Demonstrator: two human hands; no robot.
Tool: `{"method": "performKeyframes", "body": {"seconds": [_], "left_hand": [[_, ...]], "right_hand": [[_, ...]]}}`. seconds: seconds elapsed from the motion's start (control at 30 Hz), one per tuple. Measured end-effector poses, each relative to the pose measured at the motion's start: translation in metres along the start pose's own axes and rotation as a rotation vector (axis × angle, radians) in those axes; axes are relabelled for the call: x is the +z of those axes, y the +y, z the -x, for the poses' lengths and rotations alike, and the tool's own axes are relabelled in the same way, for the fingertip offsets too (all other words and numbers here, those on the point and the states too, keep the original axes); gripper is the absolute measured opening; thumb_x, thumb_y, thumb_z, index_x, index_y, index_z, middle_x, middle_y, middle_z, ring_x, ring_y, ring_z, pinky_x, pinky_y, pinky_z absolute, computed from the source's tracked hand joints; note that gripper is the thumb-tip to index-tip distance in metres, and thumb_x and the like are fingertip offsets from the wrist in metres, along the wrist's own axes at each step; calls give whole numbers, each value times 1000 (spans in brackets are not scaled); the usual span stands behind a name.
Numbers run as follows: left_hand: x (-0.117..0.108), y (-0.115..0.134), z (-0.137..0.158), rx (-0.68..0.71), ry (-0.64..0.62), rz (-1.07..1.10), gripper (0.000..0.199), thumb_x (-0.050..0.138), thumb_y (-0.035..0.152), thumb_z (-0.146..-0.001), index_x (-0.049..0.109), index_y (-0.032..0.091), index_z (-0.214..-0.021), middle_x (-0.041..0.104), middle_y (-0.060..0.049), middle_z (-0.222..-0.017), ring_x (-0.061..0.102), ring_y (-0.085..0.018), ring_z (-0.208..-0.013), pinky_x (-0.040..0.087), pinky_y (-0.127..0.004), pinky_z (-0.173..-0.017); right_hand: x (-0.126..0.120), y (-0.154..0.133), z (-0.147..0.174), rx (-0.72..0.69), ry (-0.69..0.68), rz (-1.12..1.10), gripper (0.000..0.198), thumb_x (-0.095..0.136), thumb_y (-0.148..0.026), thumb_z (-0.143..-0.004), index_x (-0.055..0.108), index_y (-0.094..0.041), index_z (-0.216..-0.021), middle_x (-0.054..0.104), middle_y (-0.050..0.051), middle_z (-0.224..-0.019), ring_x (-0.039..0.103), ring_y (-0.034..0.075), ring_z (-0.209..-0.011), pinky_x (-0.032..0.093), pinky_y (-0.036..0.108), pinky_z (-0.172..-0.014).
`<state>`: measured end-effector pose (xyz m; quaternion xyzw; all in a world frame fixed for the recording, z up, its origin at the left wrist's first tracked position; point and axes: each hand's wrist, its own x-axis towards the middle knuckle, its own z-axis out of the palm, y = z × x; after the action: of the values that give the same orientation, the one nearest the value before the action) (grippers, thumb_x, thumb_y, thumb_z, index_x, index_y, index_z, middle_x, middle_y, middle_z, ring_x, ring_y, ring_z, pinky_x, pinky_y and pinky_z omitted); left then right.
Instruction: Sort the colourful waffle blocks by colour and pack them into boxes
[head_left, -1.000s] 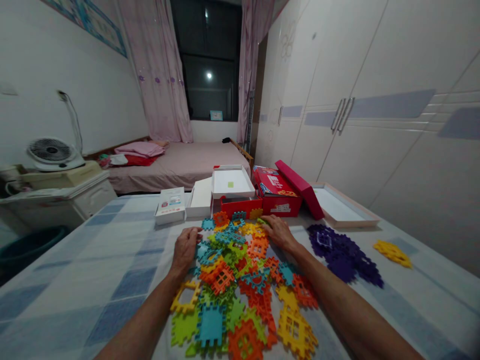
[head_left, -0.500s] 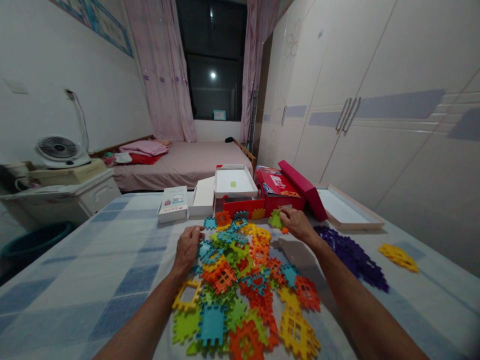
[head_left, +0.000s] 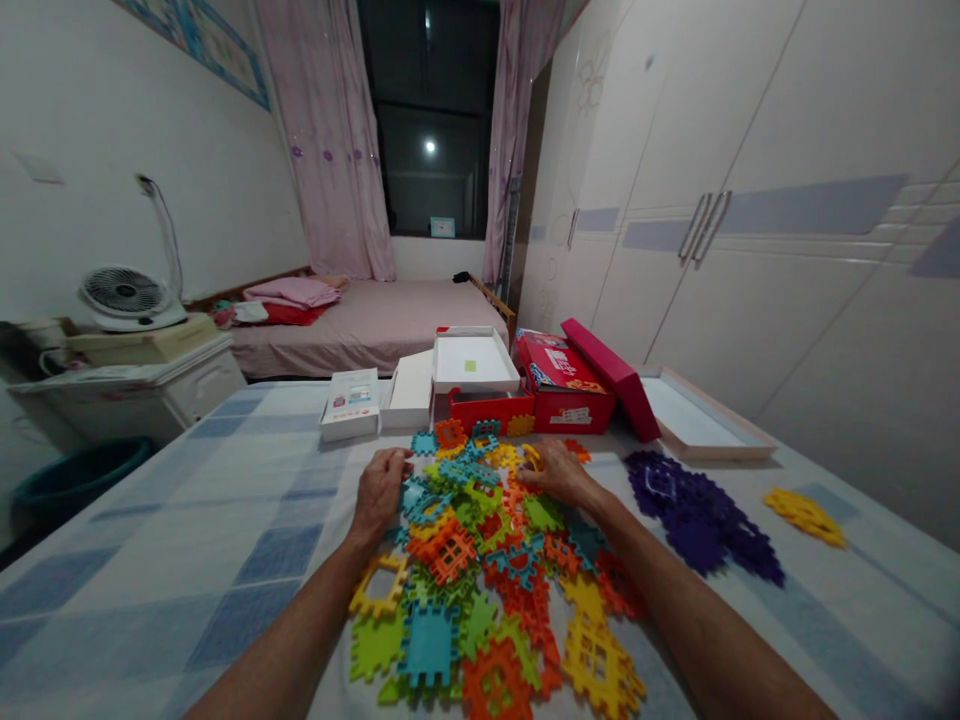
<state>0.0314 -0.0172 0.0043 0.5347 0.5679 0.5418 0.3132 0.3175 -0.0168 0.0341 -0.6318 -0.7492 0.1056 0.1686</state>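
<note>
A heap of flat plastic interlocking building pieces [head_left: 429, 643] in blue, green, orange and yellow spreads over the cloth before me. My left hand [head_left: 380, 492] rests at the heap's far left edge, fingers curled together beside blue pieces; whatever they may grip is hidden. Over the heap's far right part, my right hand [head_left: 561, 472] has its fingers closed on a yellow building piece [head_left: 531, 457]. Just below that hand lies a green building piece [head_left: 543, 513]. An orange piece [head_left: 578, 450] shows behind the right hand.
Purple building pieces [head_left: 701, 520] form a pile on the right, with yellow pieces [head_left: 805, 515] beyond it. White boxes [head_left: 349, 405], a red box [head_left: 574, 408], its leaning lid [head_left: 613, 380] and a shallow tray [head_left: 709, 415] line the far side.
My right hand has moved left and nearer, from beside the red box to over the heap. The green piece it held now lies on the heap. My left hand stays put.
</note>
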Motion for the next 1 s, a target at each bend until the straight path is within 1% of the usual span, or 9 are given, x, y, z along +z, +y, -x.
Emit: {"method": "performKeyframes", "body": {"seconds": [0.1, 0.23, 0.33, 0.43, 0.53, 0.63, 0.73, 0.83, 1.0], "left_hand": [[0, 1, 1, 1, -2, 4, 42, 48, 51, -73, 66, 15, -84, 65, -7, -76, 63, -20, -73, 50, -32, -68], [0, 1, 0, 4, -4, 2, 42, 48, 51, -73, 66, 14, -84, 65, -7, -77, 62, -20, -72, 50, -32, -67], [1, 0, 0, 10, 2, 0, 42, 47, 51, -74, 66, 14, -83, 65, -7, -76, 62, -20, -71, 49, -33, -67], [1, -1, -1, 15, 3, -2, 42, 46, 50, -74, 66, 15, -83, 64, -7, -76, 62, -20, -70, 49, -33, -67], [1, -1, 0, 18, 0, -8, 41, 44, 49, -75, 65, 14, -84, 64, -7, -76, 62, -19, -71, 49, -32, -67], [1, -1, 0, 22, -2, -13, 40, 44, 48, -77, 65, 15, -84, 65, -7, -76, 62, -19, -72, 49, -32, -68], [2, -3, -1, 23, -4, -18, 40, 43, 48, -77, 65, 15, -84, 65, -7, -76, 62, -19, -72, 49, -32, -68], [2, -4, -2, 19, -7, -21, 40, 43, 47, -78, 65, 15, -85, 65, -7, -76, 62, -20, -72, 49, -32, -69], [3, -6, -3, 22, -10, -17, 39, 43, 46, -78, 65, 15, -84, 65, -7, -78, 62, -20, -74, 49, -32, -69]], "right_hand": [[-3, 0, 1, 13, 9, -38, 27, 67, -38, -67, 61, -16, -80, 61, 8, -85, 54, 21, -80, 37, 28, -67], [-7, 3, 1, 53, 62, -118, 22, 58, -22, -71, 59, -16, -92, 63, 5, -82, 56, 17, -74, 37, 24, -62], [-7, 4, -5, 73, 91, -180, 28, 47, -13, -75, 57, -14, -101, 65, 5, -84, 58, 14, -70, 39, 22, -62], [-2, -3, -15, 23, 61, -225, 29, 44, -15, -79, 59, -15, -104, 66, 4, -87, 59, 12, -69, 41, 21, -62], [6, -14, -26, -50, 39, -199, 24, 48, -20, -80, 64, -17, -98, 65, 5, -97, 58, 16, -87, 41, 23, -73], [16, -24, -31, -60, 34, -132, 25, 51, -23, -79, 65, -18, -99, 62, 8, -105, 54, 21, -99, 38, 28, -82], [22, -26, -34, -21, 29, -73, 29, 51, -27, -80, 63, -16, -104, 60, 12, -106, 52, 24, -100, 36, 32, -82], [21, -23, -36, 20, 3, -49, 31, 56, -30, -77, 61, -14, -103, 60, 11, -101, 53, 22, -94, 36, 30, -78], [15, -19, -32, 39, -31, -41, 31, 60, -20, -71, 57, -15, -101, 57, 8, -102, 52, 17, -90, 36, 25, -75]]}}
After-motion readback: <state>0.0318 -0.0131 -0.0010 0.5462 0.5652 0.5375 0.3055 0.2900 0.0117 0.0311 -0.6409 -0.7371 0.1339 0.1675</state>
